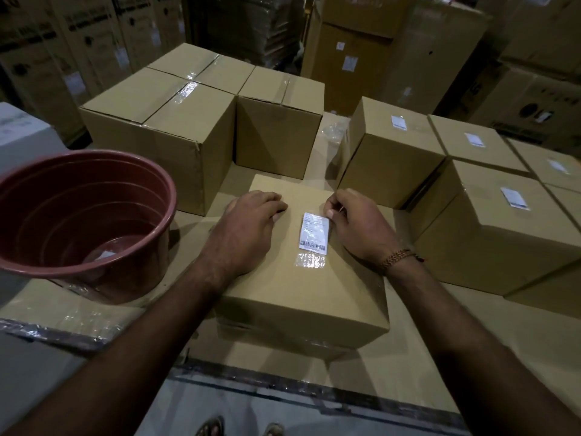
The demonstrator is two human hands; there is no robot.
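Dim warehouse light leaves much unreadable: the print on the label (314, 229) blurs above its barcode, and the markings on the tall cartons (355, 55) stacked at the far wall are too dark to make out. Both forearms are cut off at the near edge of the frame, where the toes of two sandals (213, 427) just show.

The left fingertips tuck out of sight, and the right fingers cover whatever lies beneath them. Whether the label's corner is lifted or flat cannot be told.

A person works at a cardboard-covered surface (418, 369), both arms stretched forward over a sealed box (301, 291) in the middle near ground. The left hand (248, 221) rests palm down on the box's far left top, fingers loosely bent and gripping nothing.

The right hand (355, 225), a beaded bracelet (397, 258) at its wrist, pinches the label's far right corner between thumb and forefinger. The label lies on top of the box between the two hands, and a strip of clear tape (311, 260) sits just near of its barcode end.

To the left a reddish plastic tub (41, 256) stands on the surface, a scrap of paper in its bottom. Plain taped boxes (163, 121) sit far left, and labelled boxes (490, 234) are packed together on the right.
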